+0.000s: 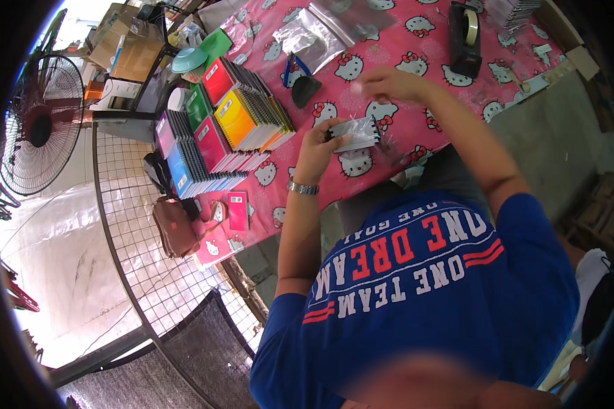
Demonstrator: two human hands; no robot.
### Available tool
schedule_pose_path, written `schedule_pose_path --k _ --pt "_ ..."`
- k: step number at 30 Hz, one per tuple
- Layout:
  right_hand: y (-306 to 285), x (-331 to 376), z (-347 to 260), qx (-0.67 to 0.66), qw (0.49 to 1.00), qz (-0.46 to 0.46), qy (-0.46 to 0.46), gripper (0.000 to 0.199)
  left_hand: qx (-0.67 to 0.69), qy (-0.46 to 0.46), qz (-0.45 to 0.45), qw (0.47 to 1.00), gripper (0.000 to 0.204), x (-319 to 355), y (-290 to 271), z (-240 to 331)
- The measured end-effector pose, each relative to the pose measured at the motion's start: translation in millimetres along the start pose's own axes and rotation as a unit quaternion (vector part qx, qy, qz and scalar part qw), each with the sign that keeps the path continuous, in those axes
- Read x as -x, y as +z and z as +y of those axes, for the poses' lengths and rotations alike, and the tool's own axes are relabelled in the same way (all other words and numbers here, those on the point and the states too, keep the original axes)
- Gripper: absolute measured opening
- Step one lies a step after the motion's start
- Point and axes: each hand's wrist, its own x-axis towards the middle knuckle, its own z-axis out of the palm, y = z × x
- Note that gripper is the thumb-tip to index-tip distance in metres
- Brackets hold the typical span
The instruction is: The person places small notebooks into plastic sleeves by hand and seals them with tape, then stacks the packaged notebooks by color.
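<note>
My left hand (316, 148) is closed on the left end of a small notebook (356, 132) with a dark spiral binding along its right end. Shiny clear plastic covers the notebook, and loose plastic hangs by its lower right side. Above and to the right of it, my right hand (397, 87) is raised over the table, apart from the notebook. Its fingers are bent and the fingertips are smeared, so whether they hold anything cannot be made out. Blue-handled pliers (295, 67) and a dark flat piece (306, 91) lie beyond my left hand.
Stacked spiral notebooks (242, 123) in several colours stand at the left on the pink patterned tablecloth (382, 58). A single pink notebook (238, 210) lies nearer. Clear plastic bags (314, 33) lie at the far side, with a black tape dispenser (465, 41) at the far right.
</note>
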Motion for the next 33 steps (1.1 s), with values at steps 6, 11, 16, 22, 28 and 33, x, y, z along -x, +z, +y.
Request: schedule_pose_path --k 6,11,16,22,28,33 --pt "15 -57 -30 0.487 0.841 -0.218 0.088 0.042 0.019 0.05 0.015 0.998 0.038 -2 6 4" --pt "-9 -42 51 0.337 0.905 -0.178 0.188 0.04 -0.123 0.027 -0.013 0.992 0.035 1 8 5" --pt "18 -5 31 0.398 0.917 0.003 -0.009 0.032 -0.302 0.276 0.192 0.892 0.019 34 26 -12" --pt "108 8 -1 0.541 0.83 -0.04 -0.127 0.056 -0.19 0.225 0.251 0.922 0.011 89 61 -81" --pt "129 4 -11 0.655 0.741 -0.049 -0.141 0.057 -0.256 0.21 0.365 0.87 0.013 79 78 -76" --pt "124 8 -18 0.615 0.78 -0.079 -0.081 0.042 0.224 -0.153 0.068 0.96 0.022 86 81 -106"
